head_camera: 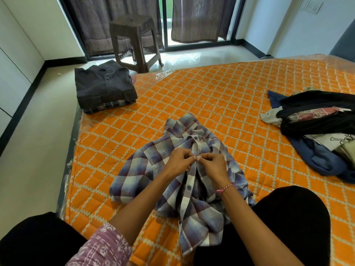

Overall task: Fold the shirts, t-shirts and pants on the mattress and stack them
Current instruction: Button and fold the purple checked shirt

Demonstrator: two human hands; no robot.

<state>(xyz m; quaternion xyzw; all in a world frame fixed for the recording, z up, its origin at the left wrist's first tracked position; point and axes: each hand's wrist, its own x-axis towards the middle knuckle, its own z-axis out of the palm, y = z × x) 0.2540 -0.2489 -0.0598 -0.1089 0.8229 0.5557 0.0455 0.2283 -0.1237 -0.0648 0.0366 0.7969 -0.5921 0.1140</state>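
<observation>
A purple-and-white plaid shirt (134, 169) lies front up on the orange quilted mattress (221, 93), collar pointing away from me. My left hand (179, 161) and my right hand (212, 164) meet at its button placket just below the collar, each pinching the fabric edge at a button. A stack of folded shirts (104, 87), dark grey on top with plaid ones beneath, sits at the mattress's far left corner. A pile of unfolded clothes (317, 127), black, navy and printed pieces, lies at the right.
My knees in black trousers frame the shirt at the lower left and lower right. A brown plastic stool (134, 39) stands on the floor beyond the mattress, before curtains and a glass door. The mattress's left edge drops to the pale floor.
</observation>
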